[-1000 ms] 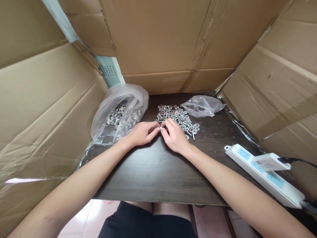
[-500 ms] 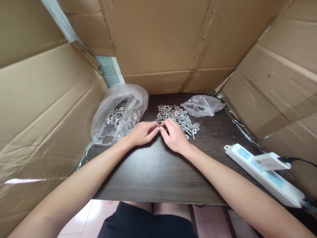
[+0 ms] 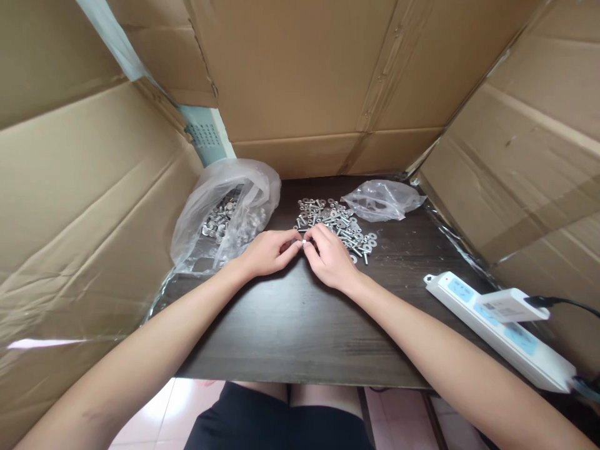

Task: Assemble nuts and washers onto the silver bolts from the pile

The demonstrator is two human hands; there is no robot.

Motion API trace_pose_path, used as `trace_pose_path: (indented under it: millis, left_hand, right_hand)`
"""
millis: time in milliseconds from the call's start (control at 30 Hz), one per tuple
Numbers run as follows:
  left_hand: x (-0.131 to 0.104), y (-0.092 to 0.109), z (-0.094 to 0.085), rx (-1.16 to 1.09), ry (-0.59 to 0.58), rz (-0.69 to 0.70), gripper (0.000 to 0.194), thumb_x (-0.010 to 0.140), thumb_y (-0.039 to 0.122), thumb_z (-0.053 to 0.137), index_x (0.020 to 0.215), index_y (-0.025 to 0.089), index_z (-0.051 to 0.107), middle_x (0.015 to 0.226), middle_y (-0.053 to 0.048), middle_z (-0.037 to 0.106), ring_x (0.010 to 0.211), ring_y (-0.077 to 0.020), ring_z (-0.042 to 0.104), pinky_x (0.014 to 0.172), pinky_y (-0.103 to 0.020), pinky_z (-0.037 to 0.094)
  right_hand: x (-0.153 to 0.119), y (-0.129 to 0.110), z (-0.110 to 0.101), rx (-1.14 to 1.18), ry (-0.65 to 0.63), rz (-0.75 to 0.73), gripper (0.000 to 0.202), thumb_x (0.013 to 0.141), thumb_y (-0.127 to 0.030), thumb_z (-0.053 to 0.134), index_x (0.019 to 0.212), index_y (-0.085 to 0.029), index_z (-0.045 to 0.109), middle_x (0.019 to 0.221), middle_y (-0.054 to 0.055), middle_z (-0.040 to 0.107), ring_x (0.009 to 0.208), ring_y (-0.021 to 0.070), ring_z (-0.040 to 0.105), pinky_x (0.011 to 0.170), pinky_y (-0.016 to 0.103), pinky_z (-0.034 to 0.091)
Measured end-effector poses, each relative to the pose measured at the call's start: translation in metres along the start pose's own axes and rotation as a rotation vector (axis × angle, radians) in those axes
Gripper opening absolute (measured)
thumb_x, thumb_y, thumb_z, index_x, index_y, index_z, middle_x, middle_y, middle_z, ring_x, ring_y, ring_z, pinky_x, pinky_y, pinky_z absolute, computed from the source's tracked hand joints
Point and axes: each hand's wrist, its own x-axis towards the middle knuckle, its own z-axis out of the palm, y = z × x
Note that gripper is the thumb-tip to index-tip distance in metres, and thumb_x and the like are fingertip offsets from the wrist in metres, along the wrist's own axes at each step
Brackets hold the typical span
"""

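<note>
My left hand (image 3: 272,252) and my right hand (image 3: 329,255) meet fingertip to fingertip over the dark table (image 3: 300,331). Between them, both pinch a small shiny metal part (image 3: 304,242); its exact shape is too small to tell. Just behind and to the right of my fingers lies a loose pile of bolts, nuts and washers (image 3: 344,226). Beyond my left hand, an open clear plastic bag (image 3: 187,234) holds many small metal pieces (image 3: 218,222).
A crumpled clear bag (image 3: 384,200) lies behind the pile at the right. On the right side sits a white power strip (image 3: 501,331) with a white plug-in adapter (image 3: 509,306) and black cable. Cardboard walls (image 3: 319,75) enclose the table's back and both sides.
</note>
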Motion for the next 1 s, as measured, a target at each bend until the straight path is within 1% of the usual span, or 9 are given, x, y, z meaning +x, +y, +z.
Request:
trace_pose_path:
  millis: [400,1000]
  left_hand:
    - [-0.0001,-0.0005,0.0003,0.004,0.008,0.002,0.027,0.101,0.038,0.049,0.098,0.018,0.067,0.063,0.002,0.058,0.056,-0.0136,0.051,0.061,-0.025,0.034]
    - [-0.0002,0.0008,-0.0002,-0.002,0.008,0.003,0.028,0.101,0.038,0.049,0.097,0.018,0.067,0.062,0.002,0.057,0.056,-0.0136,0.051,0.061,-0.026,0.034]
  right_hand:
    - [-0.0002,-0.0013,-0.0014,0.011,-0.002,0.005,0.009,0.097,-0.023,0.046,0.091,-0.023,0.053,0.096,0.006,0.061,0.084,0.0231,0.057,0.078,0.038,0.044]
    - [-0.0003,0.0003,-0.0001,-0.004,0.001,0.002,0.012,0.098,-0.023,0.044,0.090,-0.023,0.054,0.096,0.007,0.062,0.087,0.0242,0.058,0.079,0.039,0.044]
